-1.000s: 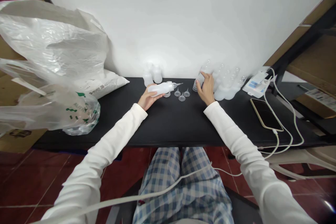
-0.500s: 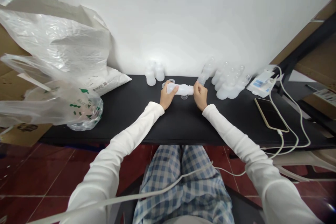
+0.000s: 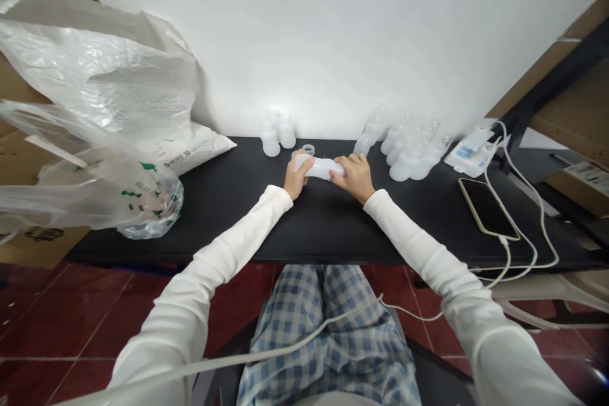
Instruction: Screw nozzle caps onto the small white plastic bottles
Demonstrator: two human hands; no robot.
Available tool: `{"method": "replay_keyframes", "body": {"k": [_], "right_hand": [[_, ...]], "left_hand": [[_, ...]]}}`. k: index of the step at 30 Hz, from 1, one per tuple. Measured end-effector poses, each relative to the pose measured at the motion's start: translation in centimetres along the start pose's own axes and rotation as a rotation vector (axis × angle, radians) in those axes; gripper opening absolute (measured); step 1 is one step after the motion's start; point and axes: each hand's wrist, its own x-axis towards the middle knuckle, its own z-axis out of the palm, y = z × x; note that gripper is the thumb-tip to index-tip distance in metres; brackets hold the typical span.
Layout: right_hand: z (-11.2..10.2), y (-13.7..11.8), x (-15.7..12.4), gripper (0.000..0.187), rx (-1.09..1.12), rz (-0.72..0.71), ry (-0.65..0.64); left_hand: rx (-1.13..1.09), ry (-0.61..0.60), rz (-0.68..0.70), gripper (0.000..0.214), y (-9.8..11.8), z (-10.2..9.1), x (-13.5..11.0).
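Observation:
A white baby bottle [image 3: 321, 169] lies sideways between my hands, above the dark table. My left hand [image 3: 295, 176] is wrapped around its left end, the thumb along the top. My right hand [image 3: 358, 176] grips the right end, with thumb and fingers closed over it and hiding that end. Just behind my left hand sits a clear ring-shaped piece [image 3: 308, 150]. Behind my right hand, a clear cap [image 3: 362, 144] rests on the table. Two white bottles [image 3: 271, 143] stand by the wall, back left.
Several bottles with clear domed caps [image 3: 410, 165] stand at the back right. Beyond them are a white packet [image 3: 472, 153], a phone [image 3: 488, 208] and its cable [image 3: 542, 203]. Plastic bags [image 3: 157, 196] fill the left side. The black table [image 3: 323, 228] ends before my lap.
My right hand has turned from a fist at the bottle's end to a grip with the thumb along it. The clear disc below the bottle no longer shows.

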Motion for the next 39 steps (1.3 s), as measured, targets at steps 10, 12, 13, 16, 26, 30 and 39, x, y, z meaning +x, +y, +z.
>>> {"method": "replay_keyframes", "body": {"k": [10,12,13,16,26,30,39], "right_hand": [[-2.5,-0.4,0.9,0.041,0.098,-0.194,-0.259],[-2.9,-0.6,0.7,0.038,0.073,-0.247,-0.245],[-3.1,-0.7,0.7,0.041,0.059,-0.260,-0.221],[-3.5,-0.9,0.6,0.043,0.033,-0.232,-0.117],[-1.6,-0.8,0.5,0.058,0.673,0.257,-0.437],[-1.3,-0.7,0.7,0.027,0.744,0.128,-0.183],[-0.7,-1.6,-0.4,0.043,0.432,-0.123,-0.068]], "left_hand": [[0.028,-0.339,-0.588,0.062,1.7,-2.5,1.9],[0.003,-0.296,-0.526,0.062,1.7,-2.9,2.0],[-0.010,-0.272,-0.480,0.062,1.6,-3.0,2.0],[-0.021,-0.186,-0.309,0.062,1.1,-2.9,1.8],[0.465,0.115,0.574,0.057,-0.3,-3.1,0.3],[0.352,0.220,0.465,0.052,-0.4,-3.3,0.8],[0.047,0.375,0.172,0.045,-0.6,-2.8,2.1]]}}
